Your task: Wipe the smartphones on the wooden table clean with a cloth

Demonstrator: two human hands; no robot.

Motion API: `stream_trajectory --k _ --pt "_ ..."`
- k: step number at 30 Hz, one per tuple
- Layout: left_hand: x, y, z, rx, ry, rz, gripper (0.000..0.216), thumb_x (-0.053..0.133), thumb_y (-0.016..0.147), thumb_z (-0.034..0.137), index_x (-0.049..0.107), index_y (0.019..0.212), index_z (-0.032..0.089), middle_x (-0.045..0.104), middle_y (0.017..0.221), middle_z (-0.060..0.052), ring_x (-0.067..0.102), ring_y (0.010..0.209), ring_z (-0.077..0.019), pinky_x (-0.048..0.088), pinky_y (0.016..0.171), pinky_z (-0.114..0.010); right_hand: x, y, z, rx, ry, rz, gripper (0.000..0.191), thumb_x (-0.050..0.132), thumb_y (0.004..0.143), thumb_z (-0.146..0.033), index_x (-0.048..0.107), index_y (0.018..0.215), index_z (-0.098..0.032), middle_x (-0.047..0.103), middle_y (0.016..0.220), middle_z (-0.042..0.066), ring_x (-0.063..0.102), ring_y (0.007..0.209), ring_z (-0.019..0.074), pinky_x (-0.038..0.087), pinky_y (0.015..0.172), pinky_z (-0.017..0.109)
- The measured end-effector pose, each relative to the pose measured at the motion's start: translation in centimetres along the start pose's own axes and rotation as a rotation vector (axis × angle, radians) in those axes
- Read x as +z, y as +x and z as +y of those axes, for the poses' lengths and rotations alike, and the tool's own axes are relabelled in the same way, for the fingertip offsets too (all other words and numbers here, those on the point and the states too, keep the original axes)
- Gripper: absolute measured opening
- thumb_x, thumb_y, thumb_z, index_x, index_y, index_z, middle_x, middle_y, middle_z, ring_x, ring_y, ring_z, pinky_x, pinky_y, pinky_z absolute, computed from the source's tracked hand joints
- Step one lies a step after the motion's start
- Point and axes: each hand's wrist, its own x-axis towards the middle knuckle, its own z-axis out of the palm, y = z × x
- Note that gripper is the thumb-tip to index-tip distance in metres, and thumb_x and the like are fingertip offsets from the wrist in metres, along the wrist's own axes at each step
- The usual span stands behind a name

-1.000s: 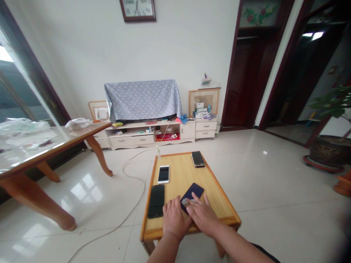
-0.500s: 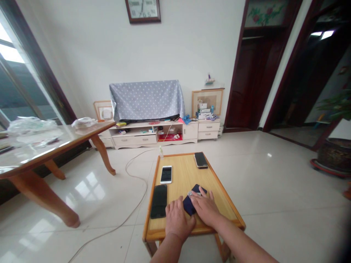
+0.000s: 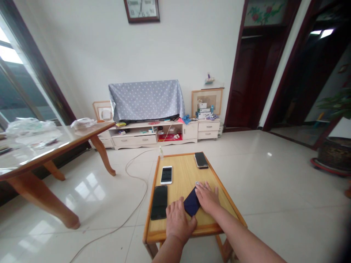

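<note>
A dark blue phone (image 3: pixel 192 204) lies at a slant near the front of the small wooden table (image 3: pixel 184 171). My left hand (image 3: pixel 179 219) steadies its near end, the fingers along the left side and the thumb at the bottom edge. My right hand (image 3: pixel 207 197) rests over the far end and hides that part. Under its fingertips it presses a small crumpled whitish cloth or tissue (image 3: pixel 197 183), mostly covered. Left of the hands lies a large black phone (image 3: pixel 159 202), and beyond it a white phone (image 3: pixel 166 175). Another dark phone (image 3: pixel 201 160) is at the far right corner, apparently on top of something.
A small clear bottle (image 3: pixel 161 152) stands at the table's far left corner. To the left is a larger table (image 3: pixel 90 130) with plastic bags (image 3: pixel 30 126). A cable (image 3: pixel 142 179) runs across the floor. Behind stands a white cabinet (image 3: pixel 134 140); a potted plant (image 3: pixel 336 155) is at right.
My right hand has slid with the whitish cloth or tissue toward the phone's far end, uncovering more of its middle. My left hand stays almost in place.
</note>
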Motion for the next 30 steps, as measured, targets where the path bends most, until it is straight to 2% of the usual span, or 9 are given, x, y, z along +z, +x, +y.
stream_trajectory --k 2,6,8,12,14,18,21,25,30 --pt "0.1 0.0 -0.1 0.020 0.003 0.009 0.074 0.060 0.075 0.046 0.044 0.141 0.017 0.057 0.135 -0.014 0.046 0.125 -0.0306 0.023 0.110 -0.041 0.5 -0.6 -0.6 -0.068 0.003 -0.025 0.052 0.022 0.103 -0.046 0.045 0.148 -0.031 0.040 0.157 0.003 0.019 0.150 0.0284 -0.005 0.119 0.063" --pt "0.3 0.1 -0.3 0.029 -0.013 0.031 0.061 0.054 0.081 0.044 0.049 0.136 0.019 0.059 0.132 -0.012 0.049 0.122 -0.0288 0.025 0.107 -0.041 1.3 -2.1 -1.8 -0.314 0.045 -0.128 0.049 0.021 0.104 -0.045 0.044 0.147 -0.037 0.042 0.156 0.000 0.027 0.148 0.0253 -0.011 0.116 0.064" --pt "0.4 0.1 -0.3 0.035 -0.019 0.045 0.060 0.057 0.079 0.044 0.051 0.133 0.019 0.061 0.128 -0.011 0.049 0.120 -0.0287 0.026 0.106 -0.041 1.1 -1.9 -1.5 -0.276 0.038 -0.113 0.050 0.020 0.104 -0.046 0.044 0.147 -0.036 0.041 0.156 0.001 0.024 0.149 0.0264 -0.012 0.115 0.066" --pt "0.1 0.2 -0.2 0.044 0.002 0.030 0.061 0.061 0.076 0.046 0.054 0.131 0.020 0.062 0.122 -0.011 0.049 0.118 -0.0300 0.027 0.106 -0.042 0.2 -1.4 0.0 -0.039 -0.001 -0.027 0.053 0.021 0.103 -0.047 0.041 0.150 -0.031 0.035 0.159 0.004 0.015 0.151 0.0314 -0.010 0.113 0.069" --pt "0.0 0.2 -0.2 0.043 0.014 0.000 0.059 0.059 0.078 0.048 0.056 0.130 0.022 0.062 0.121 -0.011 0.049 0.118 -0.0306 0.028 0.105 -0.042 0.2 -2.2 0.3 -0.080 0.006 -0.047 0.053 0.020 0.103 -0.048 0.042 0.150 -0.032 0.037 0.158 0.002 0.015 0.151 0.0310 -0.010 0.114 0.068" --pt "0.0 0.4 -0.1 0.039 0.024 -0.004 0.058 0.053 0.081 0.051 0.056 0.132 0.023 0.061 0.120 -0.011 0.048 0.117 -0.0310 0.029 0.102 -0.042 0.3 -4.2 0.5 -0.277 0.037 -0.110 0.051 0.019 0.104 -0.051 0.046 0.146 -0.039 0.042 0.155 -0.003 0.018 0.151 0.0278 -0.010 0.116 0.066" --pt "0.1 0.5 0.1 0.042 0.041 0.006 0.058 0.056 0.077 0.049 0.058 0.129 0.025 0.060 0.118 -0.010 0.048 0.116 -0.0314 0.031 0.099 -0.042 -0.5 -4.1 1.6 -0.174 0.015 -0.064 0.050 0.020 0.103 -0.050 0.050 0.143 -0.039 0.044 0.154 -0.003 0.015 0.151 0.0299 -0.007 0.115 0.068" --pt "0.1 0.5 0.4 0.035 0.052 0.013 0.058 0.057 0.075 0.048 0.058 0.129 0.024 0.060 0.117 -0.010 0.047 0.117 -0.0315 0.031 0.100 -0.042 -1.5 -3.5 3.1 -0.013 -0.032 0.001 0.052 0.023 0.103 -0.046 0.048 0.146 -0.033 0.043 0.154 0.001 0.012 0.152 0.0330 -0.004 0.113 0.072" --pt "0.1 0.4 0.6 0.017 0.054 0.003 0.060 0.057 0.075 0.047 0.056 0.130 0.024 0.059 0.119 -0.010 0.046 0.118 -0.0305 0.030 0.101 -0.040 -1.1 -5.3 2.6 -0.235 -0.010 -0.052 0.048 0.025 0.103 -0.047 0.050 0.143 -0.038 0.048 0.151 -0.002 0.019 0.151 0.0289 -0.011 0.115 0.067"
